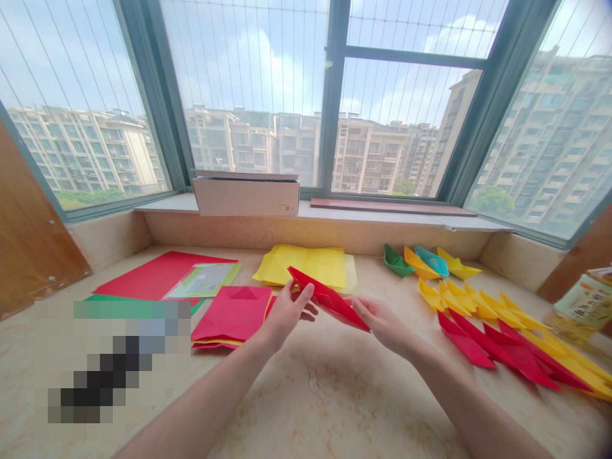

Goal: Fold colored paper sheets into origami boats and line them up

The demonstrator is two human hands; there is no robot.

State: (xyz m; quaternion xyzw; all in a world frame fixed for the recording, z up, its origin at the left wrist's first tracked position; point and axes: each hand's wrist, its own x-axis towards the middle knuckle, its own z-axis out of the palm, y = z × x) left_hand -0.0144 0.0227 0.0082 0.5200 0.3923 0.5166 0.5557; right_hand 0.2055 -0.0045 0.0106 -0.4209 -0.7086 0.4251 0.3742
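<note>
Red folded paper (331,301) in both half-curled hands (285,311) (377,320), jar label (586,299) at right illegible.

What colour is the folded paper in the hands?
The folded paper is red, clearest in the head view.

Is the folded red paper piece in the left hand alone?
No: the left hand and right hand both hold the folded red paper piece.

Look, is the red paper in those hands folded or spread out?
Folded. The red paper between the left hand and right hand is long and narrow, with layered edges and a pointed end.
</note>
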